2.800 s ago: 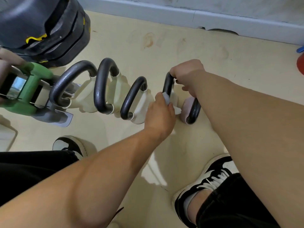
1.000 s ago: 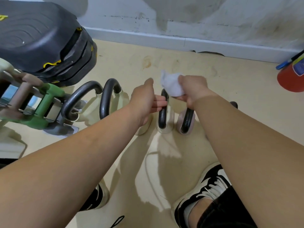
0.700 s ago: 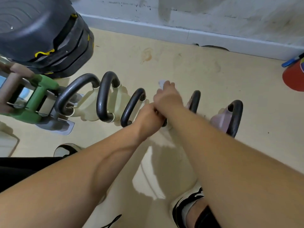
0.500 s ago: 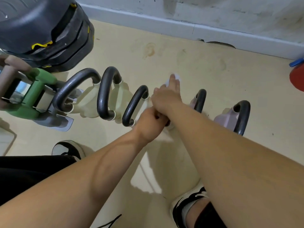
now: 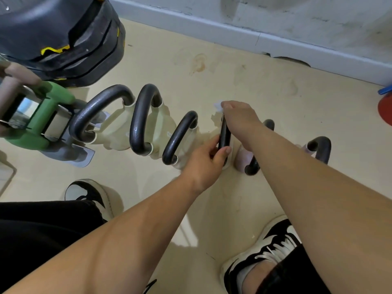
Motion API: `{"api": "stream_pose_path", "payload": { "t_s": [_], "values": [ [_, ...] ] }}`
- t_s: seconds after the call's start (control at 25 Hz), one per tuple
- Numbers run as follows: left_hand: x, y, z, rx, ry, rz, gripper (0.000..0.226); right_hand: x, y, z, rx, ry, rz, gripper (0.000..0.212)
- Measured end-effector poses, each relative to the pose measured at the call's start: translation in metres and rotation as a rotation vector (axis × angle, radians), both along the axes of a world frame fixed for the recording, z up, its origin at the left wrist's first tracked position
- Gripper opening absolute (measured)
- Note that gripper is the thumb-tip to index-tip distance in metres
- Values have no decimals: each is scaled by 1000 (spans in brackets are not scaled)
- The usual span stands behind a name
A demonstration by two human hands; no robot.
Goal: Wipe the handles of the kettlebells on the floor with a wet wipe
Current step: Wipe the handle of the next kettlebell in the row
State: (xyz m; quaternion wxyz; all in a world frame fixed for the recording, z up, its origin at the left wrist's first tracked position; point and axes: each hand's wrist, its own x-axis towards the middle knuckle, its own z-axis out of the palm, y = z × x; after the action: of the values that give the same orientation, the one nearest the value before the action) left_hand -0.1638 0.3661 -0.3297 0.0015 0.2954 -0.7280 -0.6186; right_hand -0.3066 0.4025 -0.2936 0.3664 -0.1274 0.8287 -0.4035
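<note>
Left hand (image 5: 203,164) curls thumb and fingers round near end of kettlebell handle (image 5: 224,134), fourth from left in the row on the floor (image 5: 233,81), steadying it | right hand (image 5: 239,122) pinches wet wipe (image 5: 218,105) against far end | risk: bunched wipe skips handle's underside; hard stroke may rock bell against pink kettlebell (image 5: 241,160) just beside.

A black stacked platform (image 5: 63,35) with a yellow mark fills the upper left. A green dumbbell (image 5: 40,115) lies in a rack just below it. A red object (image 5: 386,111) and a blue object (image 5: 385,90) sit at the right edge. 2 black-and-white shoes show: the left sneaker (image 5: 89,196) and the right sneaker (image 5: 269,251).
</note>
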Motion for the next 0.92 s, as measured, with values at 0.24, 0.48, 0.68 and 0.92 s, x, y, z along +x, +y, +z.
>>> {"api": "stream_pose_path", "payload": {
  "t_s": [0.24, 0.48, 0.68, 0.92],
  "values": [
    [0, -1, 1, -10, -6, -4, 17, 16, 11, 0, -72, -4, 68, 45],
    [1, -1, -4, 35, 13, 10, 15, -11, -18, 0, 85, 15, 143, 20],
    [1, -1, -3, 64, -24, 35, 21, -12, -19, -6, 107, -34, -6, 35],
    [1, 0, 11, 30, -128, 140, 31, 18, 10, -9, 226, 469, 466, 36]
  ]
}}
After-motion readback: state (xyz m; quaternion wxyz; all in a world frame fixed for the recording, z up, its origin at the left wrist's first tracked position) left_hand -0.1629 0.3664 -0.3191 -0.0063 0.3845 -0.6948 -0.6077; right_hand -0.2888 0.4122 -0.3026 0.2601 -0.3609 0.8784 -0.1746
